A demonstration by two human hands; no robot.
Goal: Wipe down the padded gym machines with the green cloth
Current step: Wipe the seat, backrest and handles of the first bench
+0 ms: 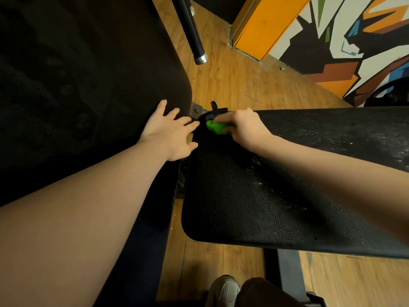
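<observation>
A black padded bench seat [254,196] with a pebbled, dusty surface fills the lower right. My right hand [245,126] grips a bunched green cloth [215,127] and presses it on the pad's far left corner. Most of the cloth is hidden under my fingers. My left hand [172,134] lies flat with fingers spread, resting on the edge of a second large black pad [88,85] at the left, its fingertips near the gap between the two pads.
A black bar with a chrome end [194,36] hangs above the wooden floor [232,78]. An orange post [265,25] and a painted wall [343,45] stand at the back right. A metal bracket [195,110] sits between the pads. My shoe [223,291] is at the bottom.
</observation>
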